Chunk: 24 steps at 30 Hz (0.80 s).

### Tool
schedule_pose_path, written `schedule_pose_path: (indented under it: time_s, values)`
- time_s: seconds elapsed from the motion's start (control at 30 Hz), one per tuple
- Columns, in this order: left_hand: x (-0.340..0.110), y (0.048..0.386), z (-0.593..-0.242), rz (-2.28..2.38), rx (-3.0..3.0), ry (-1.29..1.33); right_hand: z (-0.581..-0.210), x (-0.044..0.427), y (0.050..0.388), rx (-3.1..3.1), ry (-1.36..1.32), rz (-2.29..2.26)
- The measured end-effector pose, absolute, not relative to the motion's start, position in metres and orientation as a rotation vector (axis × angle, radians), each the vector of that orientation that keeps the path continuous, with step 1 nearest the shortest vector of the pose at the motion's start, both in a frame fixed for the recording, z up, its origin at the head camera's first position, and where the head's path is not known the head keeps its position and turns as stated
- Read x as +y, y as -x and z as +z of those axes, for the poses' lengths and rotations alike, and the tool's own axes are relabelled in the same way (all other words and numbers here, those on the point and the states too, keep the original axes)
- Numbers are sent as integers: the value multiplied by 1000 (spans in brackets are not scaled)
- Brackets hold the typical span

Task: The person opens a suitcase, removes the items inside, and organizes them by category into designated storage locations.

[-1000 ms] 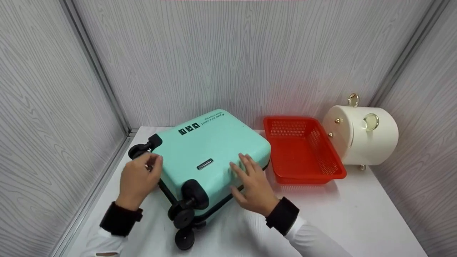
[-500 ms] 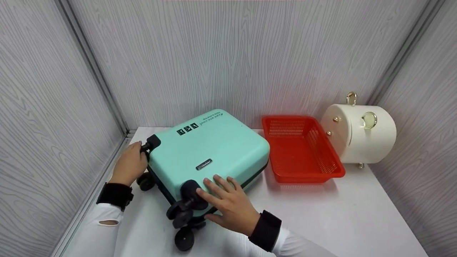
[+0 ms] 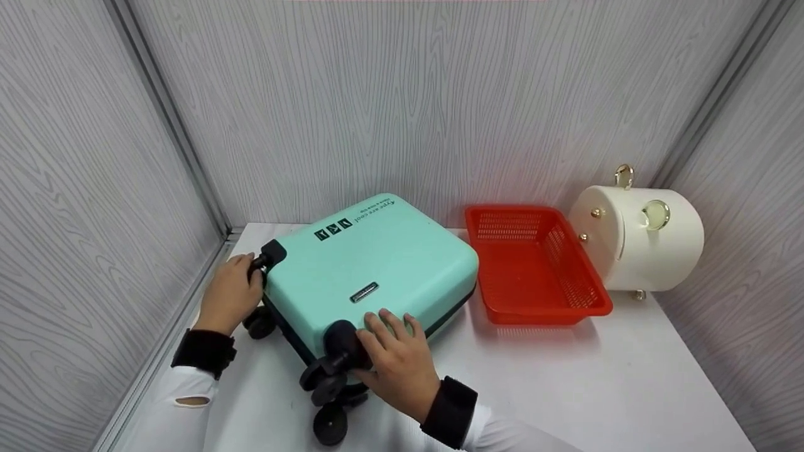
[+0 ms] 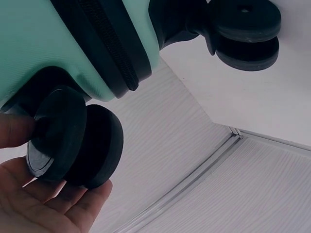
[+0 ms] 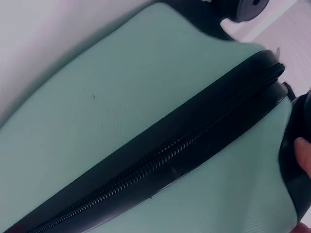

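A mint-green suitcase (image 3: 389, 251) lies flat on the white table, its black wheels toward the left and front. My left hand (image 3: 229, 295) holds the far-left double wheel; in the left wrist view thumb and fingers curl round this wheel (image 4: 58, 136). My right hand (image 3: 399, 364) lies on the near corner, fingers bent over the top edge and thumb at the black wheel mount (image 3: 342, 342). The right wrist view shows the suitcase's side with a black zipper band (image 5: 160, 155) and part of a thumb (image 5: 303, 155) against the black corner piece.
A red plastic basket (image 3: 524, 276) stands right of the suitcase. Beside it, near the right wall, is a cream cylindrical case (image 3: 659, 245) with gold-coloured knobs and rings. Grey wood-grain panels (image 3: 414, 94) rise behind and at both sides of the table (image 3: 615, 376).
My left hand has moved down onto the far-left wheel and taken hold of it. My right hand has slid left and nearer along the suitcase to the corner wheel mount.
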<state>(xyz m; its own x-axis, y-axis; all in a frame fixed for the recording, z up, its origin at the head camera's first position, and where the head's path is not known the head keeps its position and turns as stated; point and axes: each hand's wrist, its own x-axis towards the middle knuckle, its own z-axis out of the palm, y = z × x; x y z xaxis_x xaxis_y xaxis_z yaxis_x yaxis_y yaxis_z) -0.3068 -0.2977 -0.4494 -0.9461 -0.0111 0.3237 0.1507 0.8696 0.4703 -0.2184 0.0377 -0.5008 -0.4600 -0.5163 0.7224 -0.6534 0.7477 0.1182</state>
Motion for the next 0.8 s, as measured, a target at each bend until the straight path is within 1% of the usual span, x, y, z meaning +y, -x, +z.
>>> schedule_pose_path:
  time_s: [0.3, 0.47, 0.67, 0.8]
  values:
    - [-296, 284, -455, -781, -2591, 116, -488, 63, 218, -2305, -973, 285]
    - [-292, 272, -463, -840, -2445, 130, -478, 85, 227, -2397, -959, 354]
    - [-280, 254, -473, -921, -2335, 52, -468, 111, 239, -2570, -942, 533]
    - [-265, 244, -476, -895, -2283, 103, -459, 130, 250, -2640, -958, 580]
